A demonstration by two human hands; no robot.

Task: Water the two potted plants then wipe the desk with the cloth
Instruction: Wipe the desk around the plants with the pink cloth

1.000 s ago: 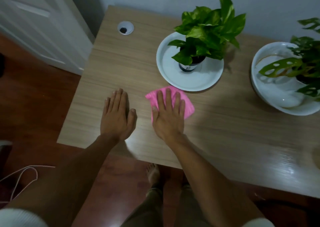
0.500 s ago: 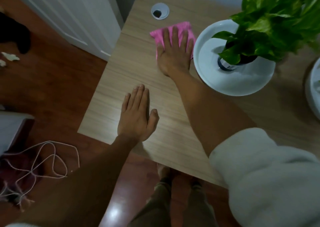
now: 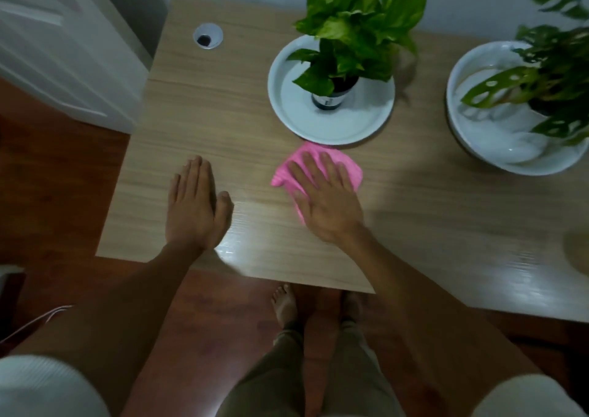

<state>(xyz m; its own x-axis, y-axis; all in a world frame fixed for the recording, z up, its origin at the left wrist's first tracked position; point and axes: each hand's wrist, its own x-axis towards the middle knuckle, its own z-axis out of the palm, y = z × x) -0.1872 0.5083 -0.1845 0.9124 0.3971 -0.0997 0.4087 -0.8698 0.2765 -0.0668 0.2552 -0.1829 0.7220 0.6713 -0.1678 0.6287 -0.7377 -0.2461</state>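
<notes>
My right hand (image 3: pixel 325 199) lies flat with straight fingers on the pink cloth (image 3: pixel 347 164), pressing it onto the wooden desk (image 3: pixel 197 120) just in front of the white saucer (image 3: pixel 360 123). In that saucer stands a leafy green plant (image 3: pixel 357 34) in a small dark pot. A second plant with holed leaves (image 3: pixel 548 75) sits in a white bowl (image 3: pixel 497 142) at the right. My left hand (image 3: pixel 196 206) rests flat on the desk, palm down, to the left of the cloth.
A round cable hole (image 3: pixel 207 36) sits near the desk's back left corner. A white door (image 3: pixel 57 43) stands left of the desk. The desk's front edge runs above my bare feet (image 3: pixel 285 303) on the dark wood floor.
My right hand slid the cloth from the back of the desk near the cable hole toward me, to in front of the saucer. The left hand stays flat in place.
</notes>
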